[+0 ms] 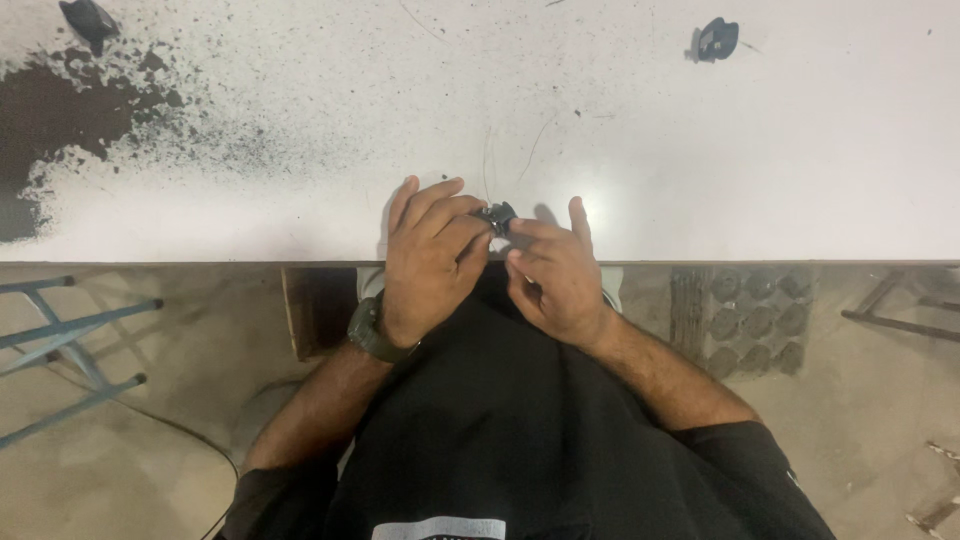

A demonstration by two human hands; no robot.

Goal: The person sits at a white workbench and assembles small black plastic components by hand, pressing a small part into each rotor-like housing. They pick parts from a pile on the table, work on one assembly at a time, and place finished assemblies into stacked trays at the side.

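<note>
At the table edge (200, 255), both hands (432, 255) (555, 275) pinch a small black part (496, 214).

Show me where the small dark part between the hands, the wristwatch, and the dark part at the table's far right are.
small dark part (497, 214): head view, its top.
wristwatch (368, 330): head view, its strap.
far dark part (716, 39): head view, its middle.

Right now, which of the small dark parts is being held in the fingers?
The small dark part at the table's near edge, pinched between left hand and right hand. The other two lie untouched at the far side.
</note>
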